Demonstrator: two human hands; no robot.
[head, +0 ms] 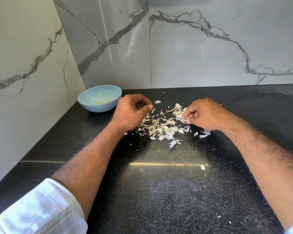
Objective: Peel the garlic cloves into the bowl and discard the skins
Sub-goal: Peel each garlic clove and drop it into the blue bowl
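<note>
Head view showed your two forearms reaching out over the black speckled counter [159, 191], with a rolled white sleeve [41, 208] nearest, at the lower left. A bright streak of light lay on the stone between your arms, and a few stray white flakes sat near your right forearm.

Farther out, the garlic skins [161, 127] were scattered in a loose, papery heap on the counter between your hands, with smaller bits spread around it.

Your left hand [131, 109] hovered at the left edge of that heap, knuckles up, fingers curled inward with the thumb tip meeting them; whether anything was pinched there you could not tell from this view. Your right hand [201, 114] sat at the right edge of the heap, fingers curled and pinching a clump of white skins against the thumb, the clump touching the rest of the pile.

Beyond your left hand, near the back left corner of the counter, stood the light blue bowl [85, 100], upright and just beside your knuckles. Inside it lay a few pale yellow peeled cloves [101, 102] at the bottom.

Behind everything rose the grey-veined marble wall [209, 48].
</note>
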